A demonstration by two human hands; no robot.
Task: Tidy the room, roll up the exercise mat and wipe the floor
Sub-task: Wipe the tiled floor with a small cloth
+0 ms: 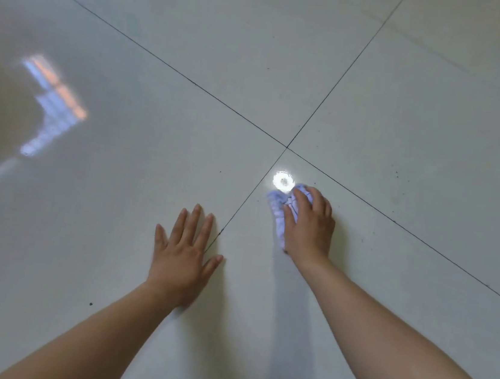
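Wiping step in hand, mat out of view

I find the left hand [183, 256] laid flat on the tiled floor [114, 204], fingers straight and spread, gripping nothing; I judge that it props the body. The right hand [309, 225] bears down on a bunched pale cloth [276, 208] with its fingers curled over it, just beside the grout joint [251, 192] and touching the edge of a lamp reflection [283, 180]. The exercise mat is nowhere in view, so I cannot report on it. Dark specks [90, 304] lie scattered on the tiles, near and far. I judge that the next move calls for steady downward pressure and a sweep of the cloth towards them.
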